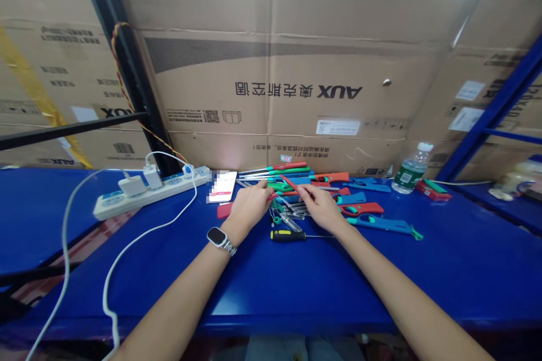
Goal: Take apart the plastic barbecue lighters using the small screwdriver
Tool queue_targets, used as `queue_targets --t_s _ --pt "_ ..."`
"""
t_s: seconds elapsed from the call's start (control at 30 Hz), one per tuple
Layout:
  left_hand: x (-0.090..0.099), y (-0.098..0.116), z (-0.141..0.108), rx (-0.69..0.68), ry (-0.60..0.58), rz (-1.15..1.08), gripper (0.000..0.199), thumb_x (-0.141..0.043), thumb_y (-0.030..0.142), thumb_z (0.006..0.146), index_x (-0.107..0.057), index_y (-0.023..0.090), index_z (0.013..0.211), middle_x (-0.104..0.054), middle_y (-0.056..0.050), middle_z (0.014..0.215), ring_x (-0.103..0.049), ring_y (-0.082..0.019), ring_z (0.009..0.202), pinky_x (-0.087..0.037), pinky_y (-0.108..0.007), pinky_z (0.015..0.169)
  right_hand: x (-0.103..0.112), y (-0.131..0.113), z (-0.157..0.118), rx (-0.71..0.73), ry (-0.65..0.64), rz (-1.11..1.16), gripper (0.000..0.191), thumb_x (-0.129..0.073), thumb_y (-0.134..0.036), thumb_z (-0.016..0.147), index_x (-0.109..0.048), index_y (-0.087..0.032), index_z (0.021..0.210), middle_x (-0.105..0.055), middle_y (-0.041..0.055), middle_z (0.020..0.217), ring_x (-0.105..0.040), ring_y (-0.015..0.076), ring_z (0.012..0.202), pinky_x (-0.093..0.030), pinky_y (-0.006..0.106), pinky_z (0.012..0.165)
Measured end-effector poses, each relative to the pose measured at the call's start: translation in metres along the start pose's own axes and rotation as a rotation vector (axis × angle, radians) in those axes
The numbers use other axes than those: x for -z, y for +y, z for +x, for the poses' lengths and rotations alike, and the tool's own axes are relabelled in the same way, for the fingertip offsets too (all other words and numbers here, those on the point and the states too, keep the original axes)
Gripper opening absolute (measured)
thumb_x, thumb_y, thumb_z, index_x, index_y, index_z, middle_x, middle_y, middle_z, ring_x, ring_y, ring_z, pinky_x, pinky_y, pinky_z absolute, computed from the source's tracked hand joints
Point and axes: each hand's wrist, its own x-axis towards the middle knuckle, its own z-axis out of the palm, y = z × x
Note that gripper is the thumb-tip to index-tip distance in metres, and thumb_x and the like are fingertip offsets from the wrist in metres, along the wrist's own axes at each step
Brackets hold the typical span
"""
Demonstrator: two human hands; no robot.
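Over a pile of long-nosed lighters, my right hand (320,206) pinches a slim red piece (289,182) that points up and to the left. Close by on the left, my left hand (249,203) has its fingers closed at a small red part (272,196), partly hidden by the fingers. Lighters in red, orange and blue, such as a blue one (383,223), lie to the right of my hands. Below the hands are clear plastic pieces (290,222) and small green parts. A black and yellow screwdriver (288,236) lies nearest the front.
A white power strip (148,196) with chargers and cables stands at the left on the blue table (271,287). A phone (223,187) lies beside my left hand. A water bottle (410,170) and a red box (434,190) are at the right, before cardboard boxes (271,67).
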Motion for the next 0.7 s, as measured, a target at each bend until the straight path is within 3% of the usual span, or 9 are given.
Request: queue_targets --t_s 0.17,0.27,0.37,0.5,0.6,0.7 --pt "0.006 -0.012 -0.006 0.015 -0.016 -0.171 0.017 -0.063 0.020 0.084 -0.070 0.022 0.100 -0.071 -0.009 0.092 -0.066 -0.024 0.075 -0.041 -0.029 0.063 -0.001 0.002 0.000 -0.036 0.028 0.034 0.039 -0.045 -0.048 0.100 -0.072 -0.022 0.108 -0.076 0.0060 0.092 -0.069 0.0263 0.087 -0.045 0.035 0.075" --pt "0.017 -0.020 -0.011 0.018 0.050 -0.303 0.013 -0.060 0.020 0.082 -0.069 0.022 0.090 -0.068 -0.005 0.077 -0.061 -0.022 0.070 -0.039 -0.030 0.063 0.000 0.005 0.001 -0.043 0.060 0.080 0.039 -0.045 -0.050 0.100 -0.071 -0.022 0.106 -0.076 0.0050 0.089 -0.067 0.0245 0.082 -0.043 0.033 0.072" --pt "0.026 -0.020 -0.009 0.066 0.163 -0.492 0.017 -0.054 0.023 0.088 -0.070 0.021 0.094 -0.062 -0.002 0.069 -0.055 -0.019 0.064 -0.036 -0.029 0.061 -0.001 0.003 0.000 -0.027 0.092 0.174 0.041 -0.045 -0.052 0.099 -0.070 -0.020 0.104 -0.075 0.0054 0.086 -0.066 0.0230 0.077 -0.043 0.032 0.068" --pt "0.033 0.004 0.013 0.279 0.427 -1.066 0.023 -0.057 0.038 0.090 -0.068 0.019 0.097 -0.047 0.004 0.060 -0.039 -0.012 0.051 -0.031 -0.024 0.051 -0.005 -0.016 -0.006 0.007 0.102 0.349 0.042 -0.045 -0.053 0.100 -0.068 -0.019 0.108 -0.074 0.0057 0.084 -0.066 0.0220 0.073 -0.045 0.031 0.067" --pt "0.035 0.035 0.039 0.494 0.474 -1.614 0.025 -0.068 0.042 0.082 -0.063 0.018 0.089 -0.032 0.009 0.056 -0.029 -0.008 0.046 -0.024 -0.022 0.045 -0.008 -0.035 -0.012 0.069 0.104 0.402 0.037 -0.046 -0.049 0.101 -0.068 -0.020 0.112 -0.074 0.0051 0.088 -0.067 0.0215 0.077 -0.048 0.032 0.071" --pt "0.030 0.064 0.060 0.570 0.524 -1.821 0.037 -0.077 0.050 0.076 -0.056 0.019 0.080 -0.037 0.008 0.058 -0.035 -0.007 0.047 -0.029 -0.021 0.046 -0.006 -0.046 -0.016 0.107 0.125 0.334 0.033 -0.045 -0.044 0.102 -0.068 -0.021 0.111 -0.075 0.0054 0.095 -0.069 0.0220 0.083 -0.049 0.032 0.074"
